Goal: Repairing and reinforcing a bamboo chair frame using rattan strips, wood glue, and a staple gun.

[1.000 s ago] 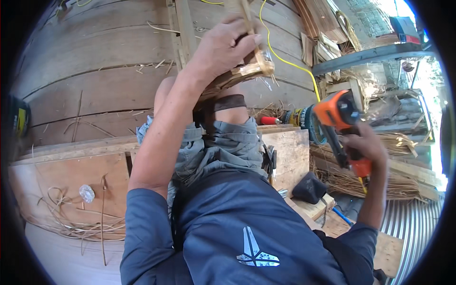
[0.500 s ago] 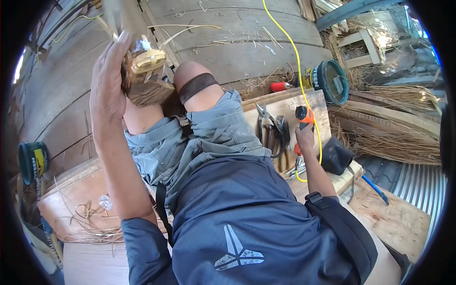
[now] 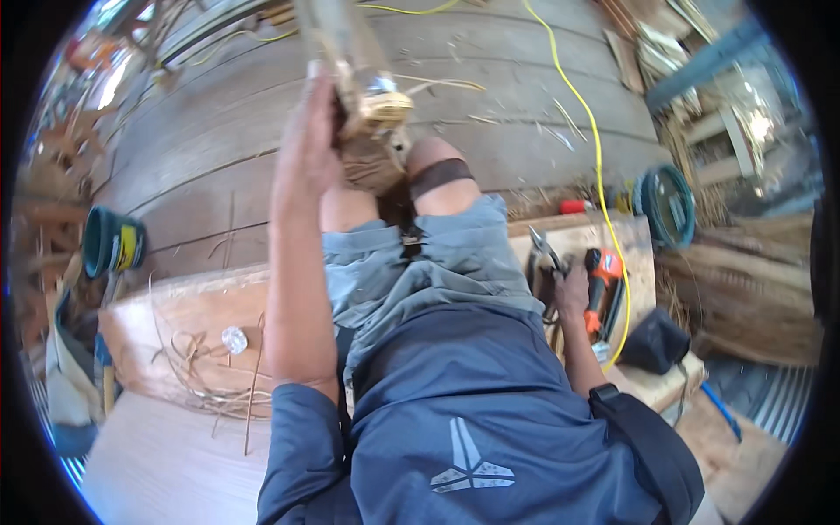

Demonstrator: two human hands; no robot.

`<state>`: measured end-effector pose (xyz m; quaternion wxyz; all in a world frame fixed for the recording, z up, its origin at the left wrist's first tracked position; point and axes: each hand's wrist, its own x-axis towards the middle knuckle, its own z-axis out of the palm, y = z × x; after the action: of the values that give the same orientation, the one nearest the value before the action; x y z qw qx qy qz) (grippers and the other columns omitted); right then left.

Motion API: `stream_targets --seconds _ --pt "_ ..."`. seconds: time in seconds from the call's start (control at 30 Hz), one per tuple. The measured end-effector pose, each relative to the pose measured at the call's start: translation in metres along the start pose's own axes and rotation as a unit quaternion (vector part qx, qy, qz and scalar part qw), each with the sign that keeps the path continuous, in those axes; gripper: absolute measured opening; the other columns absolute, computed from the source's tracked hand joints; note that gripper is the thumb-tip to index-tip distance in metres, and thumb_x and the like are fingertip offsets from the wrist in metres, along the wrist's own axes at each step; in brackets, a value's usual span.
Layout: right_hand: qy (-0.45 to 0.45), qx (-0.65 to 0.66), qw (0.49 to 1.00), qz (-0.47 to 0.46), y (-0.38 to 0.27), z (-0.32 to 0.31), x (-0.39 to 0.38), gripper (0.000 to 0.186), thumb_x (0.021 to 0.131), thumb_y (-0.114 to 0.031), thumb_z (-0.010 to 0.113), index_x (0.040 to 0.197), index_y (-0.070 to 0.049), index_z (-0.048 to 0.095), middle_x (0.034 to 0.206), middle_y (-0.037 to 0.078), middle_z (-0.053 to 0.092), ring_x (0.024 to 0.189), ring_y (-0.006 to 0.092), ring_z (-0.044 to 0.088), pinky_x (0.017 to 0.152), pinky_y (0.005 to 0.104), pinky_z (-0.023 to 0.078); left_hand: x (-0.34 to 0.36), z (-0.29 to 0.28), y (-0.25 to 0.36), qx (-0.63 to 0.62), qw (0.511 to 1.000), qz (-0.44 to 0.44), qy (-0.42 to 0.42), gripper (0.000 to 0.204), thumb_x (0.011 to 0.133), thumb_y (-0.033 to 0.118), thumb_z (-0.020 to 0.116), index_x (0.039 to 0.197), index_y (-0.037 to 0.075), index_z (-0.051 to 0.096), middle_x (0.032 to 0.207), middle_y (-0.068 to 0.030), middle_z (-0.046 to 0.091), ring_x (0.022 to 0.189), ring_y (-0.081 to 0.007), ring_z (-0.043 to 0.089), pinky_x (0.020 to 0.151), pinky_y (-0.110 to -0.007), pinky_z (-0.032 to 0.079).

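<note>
The wooden workpiece [image 3: 371,157] may tip if the flat, straight-fingered left hand [image 3: 306,144] slips; the right hand [image 3: 573,293] shows no discernible grip.

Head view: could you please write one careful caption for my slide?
Left hand against a wooden piece, right hand between pliers and an orange nail gun.

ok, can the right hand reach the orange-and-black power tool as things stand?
Likely yes: the right hand is just left of the orange-and-black power tool, nothing visible between; the thin yellow cord runs along its other side.
</note>
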<state>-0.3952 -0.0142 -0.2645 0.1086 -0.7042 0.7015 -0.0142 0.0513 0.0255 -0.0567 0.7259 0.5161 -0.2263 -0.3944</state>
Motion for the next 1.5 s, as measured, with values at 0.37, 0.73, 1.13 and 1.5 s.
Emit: stream_targets --seconds 0.37,0.73,1.13,1.5 --pt "-0.279 0.497 0.804 0.169 0.034 0.008 0.000 0.040 0.090 -0.032 0.047 0.074 0.002 0.061 0.063 0.013 0.061 0.058 0.0228 0.064 0.049 0.0365 0.050 -0.032 -0.021 -0.005 0.180 0.973 0.127 -0.063 0.075 0.095 0.055 0.028 0.118 -0.013 0.050 0.117 -0.0162 0.057 0.111 -0.0208 0.051 0.099 -0.030 0.034" --pt "-0.168 -0.013 0.985 -0.050 -0.001 0.004 0.012 0.034 0.079 -0.027 0.056 0.077 0.006 0.065 0.076 0.028 0.062 0.079 0.0371 0.065 0.071 0.0438 0.051 -0.046 -0.011 -0.024 0.332 0.917 0.221 0.020 0.051 0.081 0.041 0.065 0.108 -0.002 0.059 0.092 -0.0156 0.064 0.088 -0.0209 0.060 0.078 -0.032 0.046" --pt "0.027 0.064 0.997 0.038 0.026 -0.041 -0.012 0.041 0.075 -0.031 0.049 0.093 0.004 0.063 0.090 0.030 0.061 0.091 0.0423 0.060 0.083 0.0453 0.045 -0.046 -0.011 -0.029 0.356 0.905 0.230 0.044 0.049 0.079 0.035 0.069 0.110 -0.001 0.056 0.091 -0.0150 0.065 0.083 -0.0216 0.061 0.075 -0.032 0.047" --pt "0.081 0.482 0.872 -0.026 -0.014 -0.163 0.030 0.015 0.091 -0.018 0.047 0.095 -0.007 0.056 0.058 -0.001 0.045 0.045 0.0071 0.043 0.041 0.0220 0.036 -0.050 0.010 -0.018 0.403 0.893 0.186 0.076 0.061 0.073 0.051 0.068 0.106 0.000 0.059 0.096 -0.0183 0.064 0.093 -0.0323 0.061 0.079 -0.039 0.048"
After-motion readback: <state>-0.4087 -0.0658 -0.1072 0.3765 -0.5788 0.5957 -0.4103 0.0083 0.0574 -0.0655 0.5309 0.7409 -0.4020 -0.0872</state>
